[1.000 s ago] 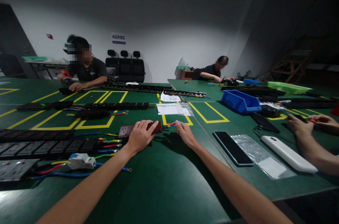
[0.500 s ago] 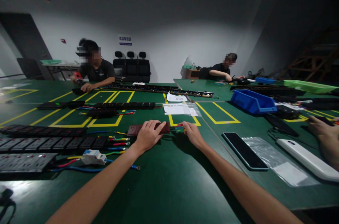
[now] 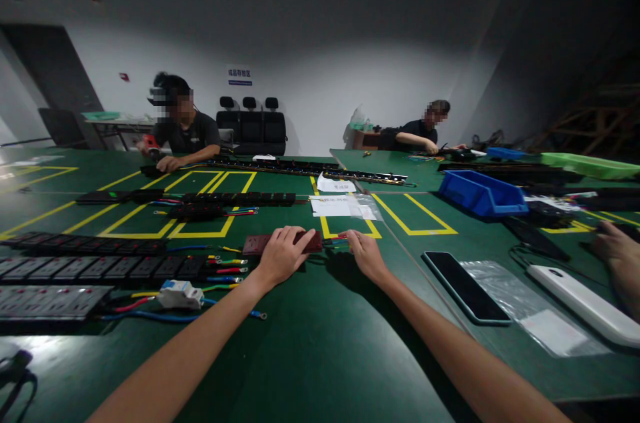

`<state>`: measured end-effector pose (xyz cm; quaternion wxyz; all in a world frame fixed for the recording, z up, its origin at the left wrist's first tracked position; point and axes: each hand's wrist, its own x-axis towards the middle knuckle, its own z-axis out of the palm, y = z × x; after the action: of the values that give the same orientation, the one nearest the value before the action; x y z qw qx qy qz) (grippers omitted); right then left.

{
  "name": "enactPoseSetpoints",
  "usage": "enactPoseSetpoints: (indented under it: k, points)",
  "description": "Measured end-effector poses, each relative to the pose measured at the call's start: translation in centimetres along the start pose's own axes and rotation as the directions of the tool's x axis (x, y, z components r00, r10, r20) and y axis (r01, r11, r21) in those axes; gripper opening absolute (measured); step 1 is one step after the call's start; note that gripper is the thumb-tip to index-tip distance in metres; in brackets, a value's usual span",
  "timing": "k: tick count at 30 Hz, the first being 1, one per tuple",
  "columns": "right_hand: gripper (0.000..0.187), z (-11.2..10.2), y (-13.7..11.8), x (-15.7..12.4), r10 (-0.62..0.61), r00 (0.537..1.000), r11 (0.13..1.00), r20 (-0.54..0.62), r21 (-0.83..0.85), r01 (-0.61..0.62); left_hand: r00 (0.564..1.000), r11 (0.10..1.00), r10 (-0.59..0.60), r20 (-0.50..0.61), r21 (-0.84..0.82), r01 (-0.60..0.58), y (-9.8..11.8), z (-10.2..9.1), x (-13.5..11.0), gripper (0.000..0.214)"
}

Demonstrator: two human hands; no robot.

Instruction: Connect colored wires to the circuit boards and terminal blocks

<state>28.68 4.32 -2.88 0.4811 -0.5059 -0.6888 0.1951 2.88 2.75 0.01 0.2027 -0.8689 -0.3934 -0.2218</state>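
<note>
A short dark-red socket strip (image 3: 255,245) lies on the green table in front of me. My left hand (image 3: 285,251) rests over its middle, thumb toward the right end and fingers along the far side, gripping it. Coloured wires (image 3: 336,241), red, green and blue among them, come out of its right end. My right hand (image 3: 367,253) pinches the tips of these wires between thumb and fingers. Left of my left hand are rows of black socket strips (image 3: 105,269) with lugged wires, and a grey strip (image 3: 55,303) wired to a white breaker (image 3: 180,295).
On the right are a phone (image 3: 466,287), a clear plastic bag (image 3: 543,323), a white power bank (image 3: 583,303) and a blue bin (image 3: 481,194). A co-worker's hand (image 3: 620,256) reaches in there. Paper sheets (image 3: 337,205) lie ahead. Two people sit across the table.
The view has shifted slightly, so everything sits a little further right. Both my hands keep their hold on the strip and its wires. The co-worker's hand at the right has moved slightly.
</note>
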Motion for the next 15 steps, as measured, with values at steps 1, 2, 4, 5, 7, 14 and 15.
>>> enactPoseSetpoints:
  k: [1,2,4,5,7,14,15]
  points:
    - [0.060,0.03,0.04,0.02,0.017,1.000,1.000,-0.007,0.015,-0.017,1.000,1.000,-0.001,-0.003,-0.002,0.001,0.00,0.01,-0.02,0.054]
    - [0.061,0.06,0.09,0.05,0.036,0.999,0.999,-0.009,0.036,-0.036,1.000,1.000,-0.004,-0.007,-0.003,0.004,0.00,0.01,-0.03,0.054]
    - [0.063,0.11,0.20,0.12,0.077,0.997,0.993,0.004,0.088,-0.077,1.000,1.000,-0.013,-0.018,-0.003,0.013,0.03,0.02,-0.04,0.055]
    - [0.064,0.12,0.25,0.16,0.097,0.995,0.989,0.019,0.114,-0.098,1.000,1.000,-0.018,-0.023,-0.002,0.018,0.04,0.02,-0.04,0.056]
    - [0.066,0.13,0.31,0.23,0.130,0.990,0.979,0.049,0.154,-0.136,0.999,1.000,-0.025,-0.033,-0.002,0.025,0.07,0.00,-0.04,0.057]
    - [0.064,0.23,0.43,0.22,0.144,0.989,0.978,0.026,0.146,-0.147,0.999,1.000,-0.025,-0.032,-0.001,0.025,0.13,-0.07,-0.04,0.057]
    - [0.064,0.25,0.41,0.20,0.135,0.991,0.982,0.017,0.131,-0.136,0.999,1.000,-0.024,-0.030,-0.001,0.024,0.14,-0.09,-0.03,0.056]
